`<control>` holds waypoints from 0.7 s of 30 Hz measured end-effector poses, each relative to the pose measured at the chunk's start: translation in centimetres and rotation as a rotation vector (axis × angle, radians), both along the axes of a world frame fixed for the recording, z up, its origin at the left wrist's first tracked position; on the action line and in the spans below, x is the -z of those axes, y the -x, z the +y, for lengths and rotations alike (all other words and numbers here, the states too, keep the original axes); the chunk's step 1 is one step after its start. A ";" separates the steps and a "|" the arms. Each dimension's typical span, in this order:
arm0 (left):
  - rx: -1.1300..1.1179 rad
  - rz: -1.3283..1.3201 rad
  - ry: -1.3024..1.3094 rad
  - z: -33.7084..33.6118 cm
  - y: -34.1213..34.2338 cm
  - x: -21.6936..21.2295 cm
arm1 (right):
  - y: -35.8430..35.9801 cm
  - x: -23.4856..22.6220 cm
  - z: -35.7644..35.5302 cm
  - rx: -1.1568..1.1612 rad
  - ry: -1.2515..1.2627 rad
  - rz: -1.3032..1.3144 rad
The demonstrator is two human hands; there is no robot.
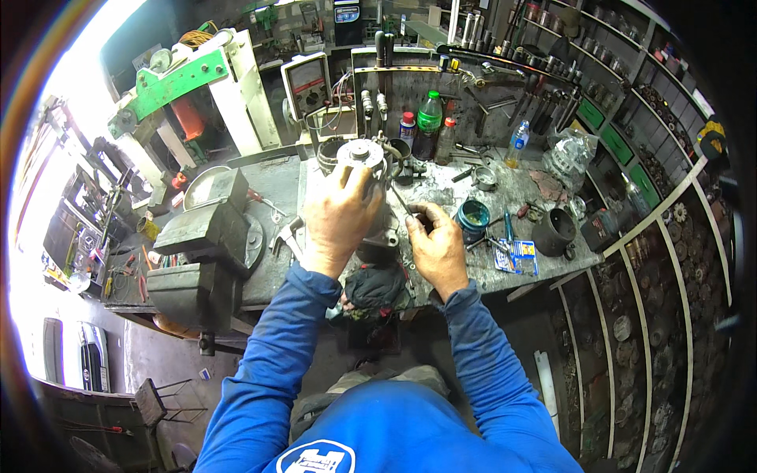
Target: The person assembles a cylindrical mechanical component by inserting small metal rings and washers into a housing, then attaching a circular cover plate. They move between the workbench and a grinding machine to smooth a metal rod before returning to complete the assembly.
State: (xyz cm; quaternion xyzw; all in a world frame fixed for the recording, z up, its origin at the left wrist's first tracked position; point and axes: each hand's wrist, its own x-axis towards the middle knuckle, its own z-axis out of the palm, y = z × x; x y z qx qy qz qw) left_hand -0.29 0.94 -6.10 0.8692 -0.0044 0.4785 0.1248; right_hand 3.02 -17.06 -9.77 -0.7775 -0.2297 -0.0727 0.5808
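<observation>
On the workbench in front of me stands a metal machine part with a round, pulley-like disc (pixel 362 152) on top. My left hand (pixel 337 214) is closed on its near side, fingers curled against the disc and hiding much of the body below. Just right of it, my right hand (pixel 436 246) pinches a thin dark rod (pixel 400 199) between thumb and fingers. The rod slants up and left toward the machine part; whether its tip touches cannot be made out. A dark crumpled cloth (pixel 375 285) lies at the bench's front edge, below and between my hands.
A large bench vise (pixel 201 244) stands at left. Right of my right hand are a blue-green tub (pixel 473 217), a blue-and-yellow card (pixel 516 258) and a dark metal cylinder (pixel 554 230). Behind stand a green-capped bottle (pixel 430 117) and a spray can (pixel 407 126). Shelves of parts line the right.
</observation>
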 end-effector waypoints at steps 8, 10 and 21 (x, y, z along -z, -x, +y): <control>0.151 -0.215 0.582 -2.9 -1.1 1.8 | -5.2 0.3 0.0 -0.201 -0.057 -0.007; 0.027 -0.165 0.364 -3.6 -0.9 1.5 | -6.4 0.2 -0.3 -0.295 -0.026 0.008; -0.212 -0.194 1.030 -7.4 -2.8 1.5 | -10.8 -2.8 -2.0 -0.586 0.074 -0.204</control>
